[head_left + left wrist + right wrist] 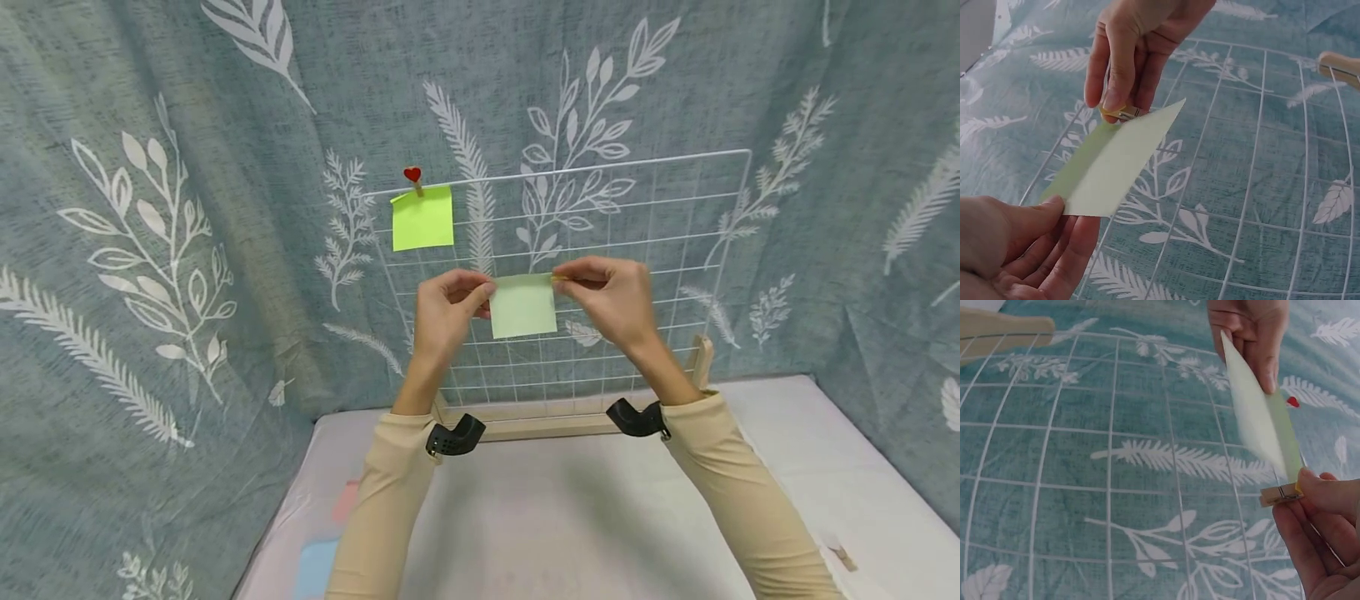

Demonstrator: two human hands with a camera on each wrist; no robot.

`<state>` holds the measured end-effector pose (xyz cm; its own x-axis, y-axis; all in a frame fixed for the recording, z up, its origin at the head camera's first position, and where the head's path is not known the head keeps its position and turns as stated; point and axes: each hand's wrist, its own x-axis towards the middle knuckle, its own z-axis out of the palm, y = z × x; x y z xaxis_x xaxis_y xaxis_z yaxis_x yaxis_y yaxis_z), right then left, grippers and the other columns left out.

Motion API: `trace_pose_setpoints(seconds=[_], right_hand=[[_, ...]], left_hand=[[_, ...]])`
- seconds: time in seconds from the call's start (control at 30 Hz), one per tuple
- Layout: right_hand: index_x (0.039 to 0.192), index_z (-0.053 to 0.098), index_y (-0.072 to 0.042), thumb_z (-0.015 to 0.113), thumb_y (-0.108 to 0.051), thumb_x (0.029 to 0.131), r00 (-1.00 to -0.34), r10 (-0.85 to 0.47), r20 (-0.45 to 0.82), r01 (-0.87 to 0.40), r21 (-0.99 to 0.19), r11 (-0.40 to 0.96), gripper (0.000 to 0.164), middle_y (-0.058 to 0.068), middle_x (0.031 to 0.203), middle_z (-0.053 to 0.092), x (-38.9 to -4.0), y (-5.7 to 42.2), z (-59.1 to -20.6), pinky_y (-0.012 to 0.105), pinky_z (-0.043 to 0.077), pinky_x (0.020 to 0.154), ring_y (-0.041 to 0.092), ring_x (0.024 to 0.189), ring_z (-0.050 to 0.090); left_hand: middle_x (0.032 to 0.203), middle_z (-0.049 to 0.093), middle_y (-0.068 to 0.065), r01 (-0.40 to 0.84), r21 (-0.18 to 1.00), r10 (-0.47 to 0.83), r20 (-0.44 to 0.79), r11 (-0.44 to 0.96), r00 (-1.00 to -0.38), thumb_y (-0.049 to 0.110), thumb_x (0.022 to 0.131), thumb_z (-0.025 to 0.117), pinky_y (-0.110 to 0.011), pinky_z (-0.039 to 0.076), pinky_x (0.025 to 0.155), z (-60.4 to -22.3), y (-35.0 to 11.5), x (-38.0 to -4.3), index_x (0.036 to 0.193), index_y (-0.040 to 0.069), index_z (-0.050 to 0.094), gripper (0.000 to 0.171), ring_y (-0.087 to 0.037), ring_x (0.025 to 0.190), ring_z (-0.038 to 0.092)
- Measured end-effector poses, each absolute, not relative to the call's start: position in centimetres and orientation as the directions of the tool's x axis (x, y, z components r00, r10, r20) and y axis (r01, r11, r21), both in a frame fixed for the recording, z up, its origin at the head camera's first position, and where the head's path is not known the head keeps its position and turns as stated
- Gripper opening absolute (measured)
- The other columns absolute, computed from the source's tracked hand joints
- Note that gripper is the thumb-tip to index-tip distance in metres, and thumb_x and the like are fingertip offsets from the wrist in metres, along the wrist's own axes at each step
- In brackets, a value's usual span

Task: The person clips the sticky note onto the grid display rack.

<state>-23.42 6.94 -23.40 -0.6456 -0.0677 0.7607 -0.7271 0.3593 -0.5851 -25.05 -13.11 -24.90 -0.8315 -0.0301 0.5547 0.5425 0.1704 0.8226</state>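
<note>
A pale green sticky note (523, 308), creased near its top edge, is held up in front of a white wire grid (637, 243). My left hand (441, 315) pinches its left edge between thumb and fingers. At the note's upper right corner my right hand (619, 302) pinches a small wooden clothespin (1280, 495) with a yellow decoration; in the right wrist view its jaws point away from the fingers, right at the note's end. On the grid's upper left hangs a bright yellow-green sticky note (422, 220), clipped by a clothespin with a red heart (412, 174).
The grid stands in a wooden base (555, 427) on a white-covered table (525, 517). Blue paper (318, 567) and pink paper (346, 502) lie at the left, partly behind the left sleeve. Another clothespin (844, 557) lies at the right. Leaf-patterned curtains surround the table.
</note>
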Motion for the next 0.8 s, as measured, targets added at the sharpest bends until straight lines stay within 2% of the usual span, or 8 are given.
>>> trace_pose_setpoints(seconds=[0.27,0.37,0.5,0.63,0.8], right_hand=[[0.083,0.069,0.006,0.071,0.003,0.073,-0.65,-0.035,0.759,-0.724,-0.605,0.33,0.011,0.018,0.083,0.068,-23.4,6.8,-22.4,0.019,0.055,0.068,0.026,0.073,0.067],[0.081,0.068,0.007,0.071,0.004,0.073,-0.624,-0.024,0.781,-0.738,-0.578,0.349,0.009,0.018,0.081,0.068,-23.5,6.8,-22.1,0.019,0.055,0.067,0.026,0.071,0.067],[0.078,0.068,0.008,0.07,0.006,0.073,-0.575,-0.008,0.818,-0.767,-0.535,0.355,0.006,0.018,0.079,0.068,-23.7,6.9,-21.3,0.021,0.056,0.066,0.026,0.07,0.067],[0.077,0.069,0.007,0.071,0.004,0.073,-0.573,-0.004,0.82,-0.763,-0.532,0.366,0.006,0.018,0.079,0.068,-23.7,6.9,-20.5,0.021,0.056,0.066,0.024,0.069,0.067],[0.076,0.069,0.007,0.071,0.005,0.073,-0.565,0.007,0.825,-0.763,-0.526,0.375,0.005,0.018,0.077,0.068,-23.8,6.6,-19.8,0.021,0.056,0.064,0.024,0.068,0.067]], left_hand=[[0.078,0.065,-0.01,0.529,0.843,-0.056,0.535,0.096,-0.843,0.008,0.081,0.068,-0.036,0.057,0.061,-23.3,-12.9,-25.4,0.091,-0.003,0.067,0.015,-0.02,0.064,0.06],[0.079,0.065,-0.01,0.54,0.836,-0.061,0.546,0.097,-0.835,0.009,0.081,0.068,-0.037,0.057,0.062,-22.9,-12.7,-25.5,0.091,-0.003,0.067,0.016,-0.02,0.064,0.06],[0.077,0.065,-0.01,0.578,0.814,-0.072,0.581,0.062,-0.811,0.007,0.08,0.068,-0.031,0.056,0.059,-22.3,-12.4,-25.7,0.09,-0.006,0.066,0.016,-0.019,0.06,0.059],[0.075,0.065,-0.011,0.604,0.796,-0.092,0.605,0.045,-0.791,0.002,0.08,0.067,-0.026,0.055,0.055,-20.7,-12.0,-25.2,0.09,-0.009,0.065,0.015,-0.018,0.056,0.058],[0.076,0.065,-0.011,0.597,0.8,-0.105,0.599,0.057,-0.794,0.002,0.079,0.068,-0.026,0.055,0.056,-19.1,-11.9,-25.8,0.09,-0.007,0.066,0.014,-0.018,0.056,0.059]])
